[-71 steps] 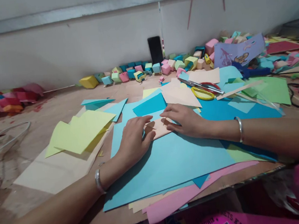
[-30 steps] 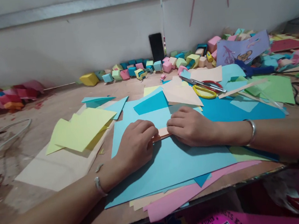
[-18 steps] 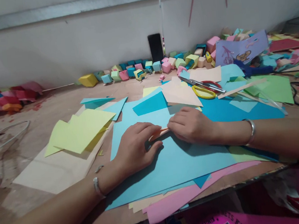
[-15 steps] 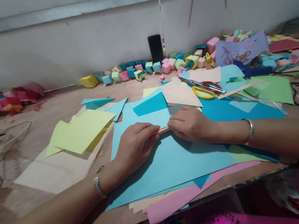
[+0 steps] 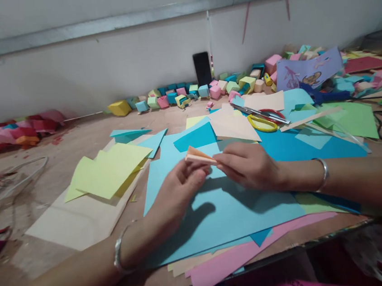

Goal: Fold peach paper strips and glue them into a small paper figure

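A small folded piece of peach paper (image 5: 201, 158) is held above a light blue sheet (image 5: 239, 210), its layers fanned apart at the left end. My right hand (image 5: 249, 164) pinches its right end between thumb and fingertips. At the other end, my left hand (image 5: 178, 185) is loosely closed around the paper, fingers behind it and thumb below; part of those fingers is hidden. Just beyond the hands lie a darker blue paper piece (image 5: 195, 137) and a flat peach sheet (image 5: 235, 128). Scissors (image 5: 263, 119) with yellow and red handles rest beyond my right hand.
Yellow sheets (image 5: 112, 169) lie on a pale sheet (image 5: 70, 224) to the left. Several small paper cubes (image 5: 162, 101) line the wall, near an upright black phone (image 5: 202, 68). Green paper (image 5: 352, 119) is at right; pink strips (image 5: 237, 256) overlap the table's front edge.
The folded peach paper has come up off the blue sheet, and its left end has spread. My left hand has turned, its thumb now lower and apart from the fingers. The view has shifted slightly.
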{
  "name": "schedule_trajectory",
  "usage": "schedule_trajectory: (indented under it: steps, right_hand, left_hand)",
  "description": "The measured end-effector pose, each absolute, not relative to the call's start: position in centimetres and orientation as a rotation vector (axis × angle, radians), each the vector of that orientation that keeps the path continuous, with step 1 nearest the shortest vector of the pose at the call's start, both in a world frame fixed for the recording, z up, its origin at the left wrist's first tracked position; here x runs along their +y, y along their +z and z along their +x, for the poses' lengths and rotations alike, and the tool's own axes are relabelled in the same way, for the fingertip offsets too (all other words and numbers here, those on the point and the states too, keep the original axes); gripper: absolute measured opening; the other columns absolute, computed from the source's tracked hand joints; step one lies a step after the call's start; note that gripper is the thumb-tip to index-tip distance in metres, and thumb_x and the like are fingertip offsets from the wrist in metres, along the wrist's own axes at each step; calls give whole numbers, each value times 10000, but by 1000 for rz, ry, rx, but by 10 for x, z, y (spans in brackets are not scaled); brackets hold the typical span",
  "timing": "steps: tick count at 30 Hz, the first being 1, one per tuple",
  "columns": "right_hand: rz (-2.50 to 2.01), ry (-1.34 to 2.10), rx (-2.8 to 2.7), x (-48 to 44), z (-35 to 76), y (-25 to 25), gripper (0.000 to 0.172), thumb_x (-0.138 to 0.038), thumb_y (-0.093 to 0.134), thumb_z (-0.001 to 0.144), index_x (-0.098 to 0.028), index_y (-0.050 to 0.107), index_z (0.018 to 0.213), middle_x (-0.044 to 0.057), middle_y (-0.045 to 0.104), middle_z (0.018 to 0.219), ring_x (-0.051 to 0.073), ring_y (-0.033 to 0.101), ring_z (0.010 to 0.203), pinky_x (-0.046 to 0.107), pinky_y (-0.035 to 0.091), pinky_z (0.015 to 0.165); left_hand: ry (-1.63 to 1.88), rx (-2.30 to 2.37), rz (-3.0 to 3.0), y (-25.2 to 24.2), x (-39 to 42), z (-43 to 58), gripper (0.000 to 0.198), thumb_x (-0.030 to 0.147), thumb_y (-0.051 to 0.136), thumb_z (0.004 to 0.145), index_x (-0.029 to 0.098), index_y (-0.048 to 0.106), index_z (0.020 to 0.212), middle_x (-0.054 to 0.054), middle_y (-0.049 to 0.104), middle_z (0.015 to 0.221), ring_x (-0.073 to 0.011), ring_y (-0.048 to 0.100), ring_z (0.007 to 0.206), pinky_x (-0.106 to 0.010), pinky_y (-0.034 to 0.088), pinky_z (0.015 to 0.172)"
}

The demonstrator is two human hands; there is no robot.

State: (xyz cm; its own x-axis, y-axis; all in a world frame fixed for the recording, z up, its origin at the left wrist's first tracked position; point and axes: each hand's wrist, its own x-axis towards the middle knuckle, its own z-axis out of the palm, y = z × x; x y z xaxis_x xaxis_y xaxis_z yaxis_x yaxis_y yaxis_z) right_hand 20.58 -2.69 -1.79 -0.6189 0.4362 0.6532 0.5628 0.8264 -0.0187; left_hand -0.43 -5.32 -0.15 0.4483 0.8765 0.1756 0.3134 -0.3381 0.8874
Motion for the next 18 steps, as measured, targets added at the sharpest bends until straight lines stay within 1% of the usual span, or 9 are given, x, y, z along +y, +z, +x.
schedule_trajectory:
  steps: [1, 2, 4, 5, 7, 9, 12, 15, 18]
  right_hand:
    - [-670, -307, -2336, -30, 205, -17, 264, -206, 387, 968, -146, 644, 956, 41, 589, 709, 149, 494, 652, 303, 344, 548]
    - [-594, -375, -2341, -34, 204, -16, 255, -187, 388, 960, -142, 638, 983, 44, 599, 716, 154, 499, 653, 309, 346, 540]
    - [-425, -497, -2347, -42, 202, -15, 239, -158, 403, 934, -133, 629, 1009, 63, 623, 767, 168, 518, 690, 322, 367, 546]
    - [-360, -541, -2344, -46, 202, -15, 228, -153, 418, 919, -130, 627, 1006, 76, 630, 800, 177, 527, 717, 329, 383, 559]
    - [-289, -575, -2347, -51, 200, -15, 200, -148, 443, 898, -122, 628, 969, 93, 623, 812, 191, 523, 735, 341, 393, 568]
    - [-266, -534, -2389, -53, 198, -15, 186, -141, 444, 894, -108, 620, 945, 92, 600, 779, 190, 500, 704, 346, 376, 552]
    - [-264, -449, -2460, -54, 196, -14, 171, -135, 429, 904, -114, 599, 907, 61, 557, 724, 176, 452, 651, 346, 323, 529]
    - [-262, -473, -2479, -53, 195, -13, 164, -142, 428, 909, -133, 581, 849, 38, 531, 693, 166, 415, 618, 342, 276, 523]
    - [-242, -531, -2478, -51, 194, -14, 142, -139, 455, 896, -136, 580, 830, 32, 528, 685, 165, 411, 604, 338, 251, 520]
  left_hand:
    - [810, 935, 1830, -2, -59, -2, 282, 296, 346, 1000, 234, 515, 1216, -123, 594, 1271, -209, 609, 1127, -400, 561, 912]
    - [788, 907, 1807, -2, -64, -1, 282, 291, 357, 995, 246, 496, 1237, -125, 529, 1354, -215, 578, 1178, -421, 543, 955]
    - [751, 902, 1848, -1, -73, 0, 260, 270, 375, 985, 260, 513, 1205, -103, 438, 1444, -223, 488, 1285, -441, 502, 1021]
    - [747, 915, 1887, -1, -76, 0, 233, 259, 383, 980, 259, 533, 1158, -92, 439, 1442, -225, 451, 1316, -443, 490, 1036]
    - [779, 955, 1963, 0, -79, 0, 188, 244, 379, 975, 252, 543, 1067, -87, 505, 1370, -223, 430, 1327, -435, 500, 1021]
    - [832, 1000, 2013, 0, -80, 0, 152, 238, 372, 975, 253, 512, 1031, -89, 556, 1276, -211, 487, 1256, -417, 524, 977]
    - [857, 1005, 2073, 2, -79, -1, 115, 248, 367, 973, 250, 482, 975, -78, 585, 1100, -185, 553, 1086, -387, 512, 947]
    - [825, 920, 2098, 5, -78, -1, 191, 280, 340, 979, 225, 489, 872, -59, 556, 947, -175, 543, 954, -355, 488, 896]
    - [818, 890, 2071, 7, -76, -1, 263, 321, 361, 972, 200, 465, 763, -42, 507, 900, -148, 494, 800, -308, 463, 765]
